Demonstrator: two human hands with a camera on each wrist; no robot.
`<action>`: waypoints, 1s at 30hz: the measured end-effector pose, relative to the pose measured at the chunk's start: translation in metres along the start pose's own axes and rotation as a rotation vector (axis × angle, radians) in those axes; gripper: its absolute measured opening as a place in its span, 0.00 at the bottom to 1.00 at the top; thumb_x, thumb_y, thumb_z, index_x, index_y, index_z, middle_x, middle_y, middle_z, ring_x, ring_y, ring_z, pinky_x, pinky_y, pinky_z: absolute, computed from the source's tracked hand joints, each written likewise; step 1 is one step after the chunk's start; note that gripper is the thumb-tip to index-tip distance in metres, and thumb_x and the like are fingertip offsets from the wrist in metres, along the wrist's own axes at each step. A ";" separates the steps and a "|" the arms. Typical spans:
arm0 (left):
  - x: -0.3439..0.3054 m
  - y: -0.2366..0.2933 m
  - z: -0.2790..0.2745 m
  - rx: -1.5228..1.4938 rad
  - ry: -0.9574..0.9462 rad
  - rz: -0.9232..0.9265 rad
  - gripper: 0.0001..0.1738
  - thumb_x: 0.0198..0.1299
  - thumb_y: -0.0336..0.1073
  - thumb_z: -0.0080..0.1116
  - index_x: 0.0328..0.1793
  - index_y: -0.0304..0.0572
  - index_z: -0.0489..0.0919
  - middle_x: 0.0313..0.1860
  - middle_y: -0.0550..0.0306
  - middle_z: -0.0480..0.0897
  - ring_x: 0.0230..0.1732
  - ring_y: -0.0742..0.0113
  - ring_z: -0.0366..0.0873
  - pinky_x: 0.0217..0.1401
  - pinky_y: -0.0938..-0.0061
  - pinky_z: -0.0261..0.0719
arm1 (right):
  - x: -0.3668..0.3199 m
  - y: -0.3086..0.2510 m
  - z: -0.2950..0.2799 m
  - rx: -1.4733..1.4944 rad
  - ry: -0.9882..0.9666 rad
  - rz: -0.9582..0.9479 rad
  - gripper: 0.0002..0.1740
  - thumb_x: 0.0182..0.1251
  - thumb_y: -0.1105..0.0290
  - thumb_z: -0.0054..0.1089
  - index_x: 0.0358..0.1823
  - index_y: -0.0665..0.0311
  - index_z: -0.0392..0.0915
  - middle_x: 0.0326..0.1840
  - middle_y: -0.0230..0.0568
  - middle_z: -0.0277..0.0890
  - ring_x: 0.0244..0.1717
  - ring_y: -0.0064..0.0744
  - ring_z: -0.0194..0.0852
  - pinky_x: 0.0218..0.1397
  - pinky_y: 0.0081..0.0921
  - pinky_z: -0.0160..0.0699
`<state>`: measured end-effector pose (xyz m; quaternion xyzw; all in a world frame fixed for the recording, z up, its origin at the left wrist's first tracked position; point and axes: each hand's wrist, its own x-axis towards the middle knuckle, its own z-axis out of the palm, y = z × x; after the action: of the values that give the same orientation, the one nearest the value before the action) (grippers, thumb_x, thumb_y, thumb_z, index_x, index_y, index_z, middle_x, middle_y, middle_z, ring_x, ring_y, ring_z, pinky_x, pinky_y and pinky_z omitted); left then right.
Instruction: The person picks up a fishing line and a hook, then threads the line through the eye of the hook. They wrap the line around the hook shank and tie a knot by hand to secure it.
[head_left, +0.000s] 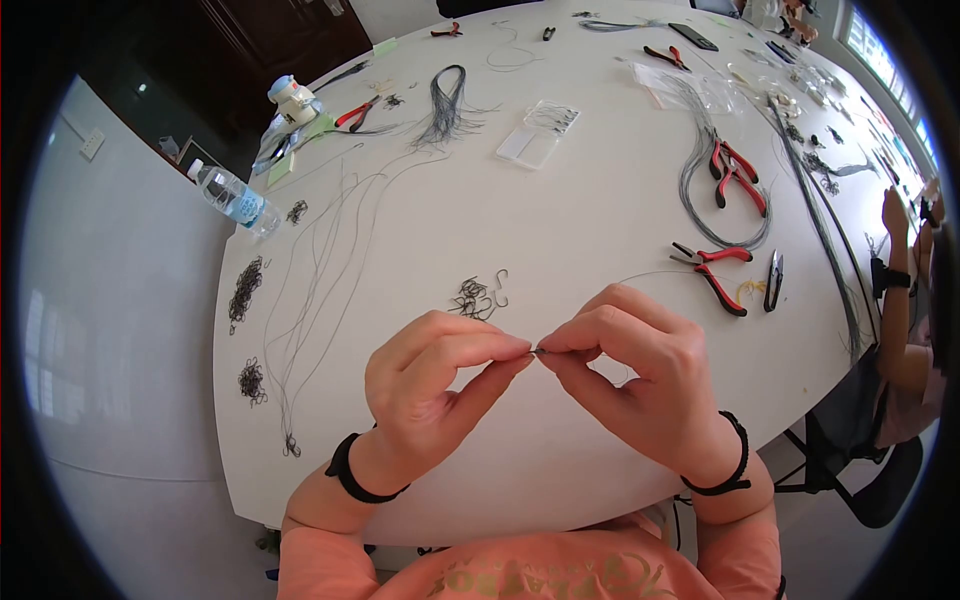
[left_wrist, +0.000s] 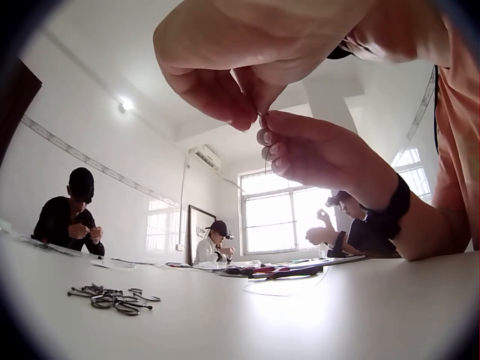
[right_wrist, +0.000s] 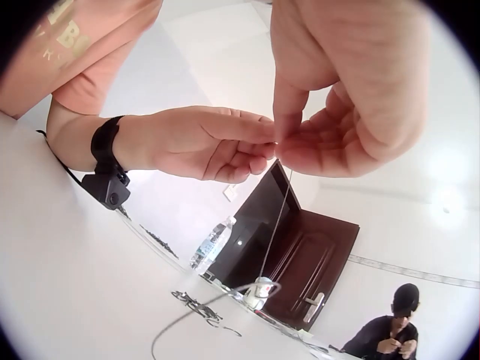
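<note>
Both hands meet fingertip to fingertip above the near part of the table. The left hand (head_left: 430, 375) pinches a tiny dark piece between thumb and index finger. Opposite it, the right hand (head_left: 640, 365) pinches the same spot, where a thin grey line (right_wrist: 282, 217) hangs from the fingers in the right wrist view. The small piece is mostly hidden by the fingertips; its shape cannot be told. Just beyond the left hand lies a loose pile of dark hooks (head_left: 472, 300), seen also as hooks (left_wrist: 112, 298) low in the left wrist view.
Red-handled pliers (head_left: 725, 285) and small snips (head_left: 774, 280) lie right of the hands. Two more hook piles (head_left: 245, 290) and long loose lines (head_left: 318, 265) are at the left, near a water bottle (head_left: 240, 200). A clear box (head_left: 530, 145) stands farther back. Other people sit around the table.
</note>
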<state>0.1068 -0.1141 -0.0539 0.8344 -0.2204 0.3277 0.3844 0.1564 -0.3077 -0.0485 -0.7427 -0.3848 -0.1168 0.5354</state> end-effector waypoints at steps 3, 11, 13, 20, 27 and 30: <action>0.001 0.003 -0.001 -0.018 -0.020 -0.052 0.13 0.51 0.20 0.75 0.41 0.41 0.85 0.33 0.57 0.87 0.30 0.68 0.83 0.29 0.78 0.80 | 0.000 -0.001 0.000 0.011 -0.005 0.028 0.09 0.52 0.86 0.72 0.33 0.67 0.84 0.29 0.36 0.79 0.27 0.25 0.81 0.28 0.19 0.76; -0.002 0.002 -0.002 -0.212 -0.061 -0.233 0.09 0.55 0.20 0.72 0.40 0.38 0.85 0.33 0.56 0.86 0.30 0.70 0.82 0.32 0.79 0.80 | 0.000 0.000 0.002 -0.045 0.019 -0.018 0.08 0.55 0.80 0.72 0.34 0.61 0.83 0.26 0.31 0.75 0.25 0.28 0.79 0.25 0.24 0.76; -0.002 0.002 -0.003 -0.238 -0.070 -0.240 0.09 0.56 0.19 0.71 0.40 0.37 0.85 0.33 0.56 0.86 0.30 0.70 0.82 0.32 0.79 0.80 | -0.001 0.001 0.001 -0.073 0.012 -0.045 0.08 0.55 0.80 0.72 0.34 0.61 0.83 0.26 0.31 0.75 0.24 0.28 0.78 0.25 0.24 0.76; -0.001 0.004 -0.002 -0.132 -0.053 -0.124 0.09 0.56 0.18 0.70 0.40 0.37 0.85 0.32 0.56 0.86 0.29 0.70 0.82 0.31 0.78 0.79 | 0.000 -0.001 -0.001 0.039 -0.038 0.053 0.07 0.56 0.80 0.71 0.34 0.62 0.84 0.27 0.32 0.77 0.26 0.26 0.79 0.27 0.22 0.76; -0.008 0.001 -0.002 -0.275 -0.039 -0.302 0.06 0.59 0.20 0.69 0.39 0.36 0.84 0.34 0.57 0.86 0.33 0.71 0.83 0.37 0.77 0.80 | 0.001 0.005 -0.002 0.241 -0.108 0.228 0.05 0.61 0.80 0.69 0.36 0.66 0.82 0.30 0.34 0.80 0.30 0.25 0.82 0.33 0.21 0.80; -0.007 0.005 -0.003 -0.420 -0.026 -0.464 0.04 0.61 0.21 0.67 0.40 0.35 0.83 0.35 0.58 0.86 0.36 0.73 0.83 0.42 0.77 0.81 | 0.000 0.009 -0.001 0.352 -0.085 0.249 0.04 0.62 0.80 0.68 0.37 0.67 0.82 0.32 0.35 0.81 0.29 0.25 0.81 0.33 0.22 0.80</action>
<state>0.0977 -0.1136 -0.0548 0.7689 -0.0916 0.1678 0.6101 0.1628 -0.3101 -0.0546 -0.6839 -0.3268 0.0507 0.6503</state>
